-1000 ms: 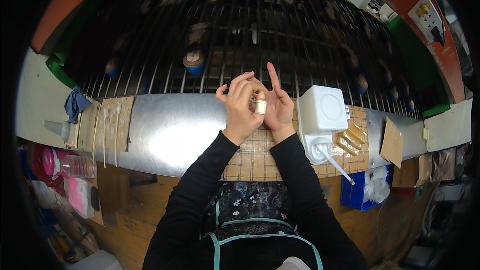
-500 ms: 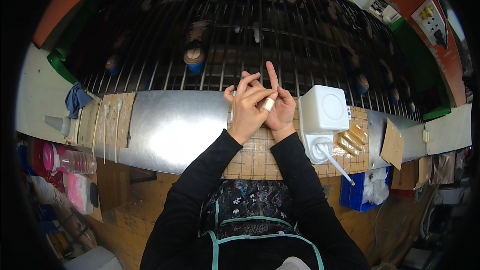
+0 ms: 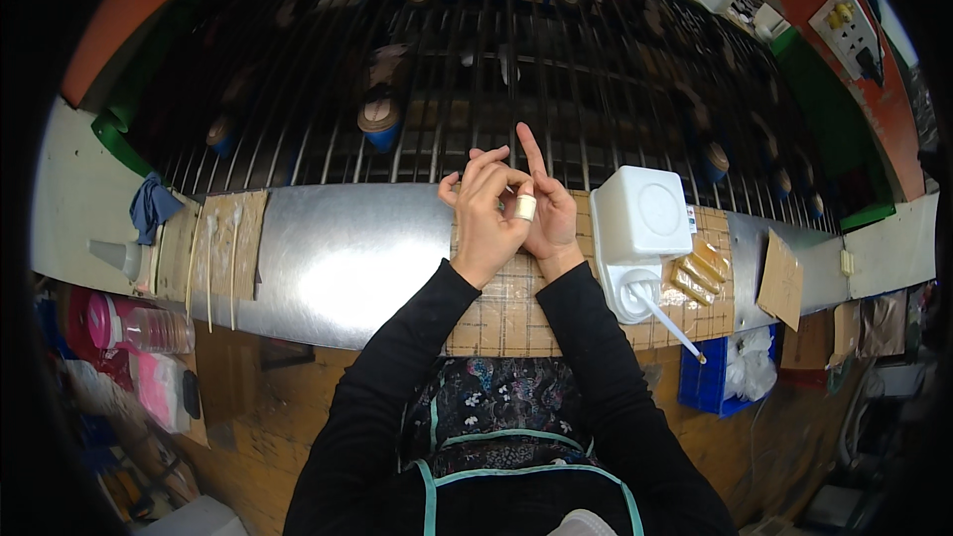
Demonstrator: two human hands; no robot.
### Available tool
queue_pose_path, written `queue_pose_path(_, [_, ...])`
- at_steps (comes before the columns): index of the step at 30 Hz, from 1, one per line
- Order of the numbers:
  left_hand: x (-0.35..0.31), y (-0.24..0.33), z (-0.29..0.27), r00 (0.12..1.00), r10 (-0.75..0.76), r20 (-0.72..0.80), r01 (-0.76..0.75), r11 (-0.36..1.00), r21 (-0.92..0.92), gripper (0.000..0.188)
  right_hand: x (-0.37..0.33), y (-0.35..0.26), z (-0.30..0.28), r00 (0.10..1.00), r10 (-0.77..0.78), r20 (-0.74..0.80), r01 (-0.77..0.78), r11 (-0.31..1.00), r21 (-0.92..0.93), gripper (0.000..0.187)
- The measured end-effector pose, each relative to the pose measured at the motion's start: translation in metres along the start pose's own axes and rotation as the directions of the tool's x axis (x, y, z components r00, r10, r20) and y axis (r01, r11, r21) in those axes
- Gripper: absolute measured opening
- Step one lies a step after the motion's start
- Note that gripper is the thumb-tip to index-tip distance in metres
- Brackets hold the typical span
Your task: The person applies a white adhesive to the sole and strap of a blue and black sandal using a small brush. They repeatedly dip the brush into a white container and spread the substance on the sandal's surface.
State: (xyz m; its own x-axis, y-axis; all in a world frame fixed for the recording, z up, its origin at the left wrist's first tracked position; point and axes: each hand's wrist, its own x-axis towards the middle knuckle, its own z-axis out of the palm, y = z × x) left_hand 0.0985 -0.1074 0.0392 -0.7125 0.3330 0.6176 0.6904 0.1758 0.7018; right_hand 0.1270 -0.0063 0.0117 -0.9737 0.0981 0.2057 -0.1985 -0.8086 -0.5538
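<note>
Two bare hands met near the far edge of the silver metal surface [image 3: 308, 228]. The left hand [image 3: 484, 223] curled toward its thumb, which wore a cream band [image 3: 526, 206]; whether it pinched anything could not be told. The right hand [image 3: 554, 225] was unclenched, index finger extended. The step seemed close fingertip work; parting them called for leftward room, as a boxy white plastic container [image 3: 640, 213] stood just right, its white stick [image 3: 675, 331] overhanging the near edge.
</note>
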Motion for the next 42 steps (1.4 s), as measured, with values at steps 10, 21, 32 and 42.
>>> queue_pose_path(10, [-0.003,-0.007,0.005,0.999,0.014,0.046,-0.017,0.997,0.069,0.011,0.002,-0.001,-0.007,0.998,-0.058,0.01,0.053,0.961,0.272,0.053])
queue_pose_path(21, [-0.004,-0.01,0.009,0.99,0.135,0.037,-0.14,0.958,0.251,0.009,0.001,0.003,-0.007,0.998,-0.018,0.053,0.006,0.975,0.221,0.055])
queue_pose_path(32, [-0.005,-0.014,0.01,0.978,0.202,-0.043,-0.181,0.937,0.299,0.004,-0.001,0.008,-0.007,1.0,0.003,0.003,-0.003,1.0,0.001,0.054])
queue_pose_path(42, [0.001,-0.016,0.007,0.978,0.197,-0.063,-0.166,0.93,0.327,0.003,0.0,0.01,-0.013,0.994,0.001,0.106,-0.036,0.943,0.332,0.06])
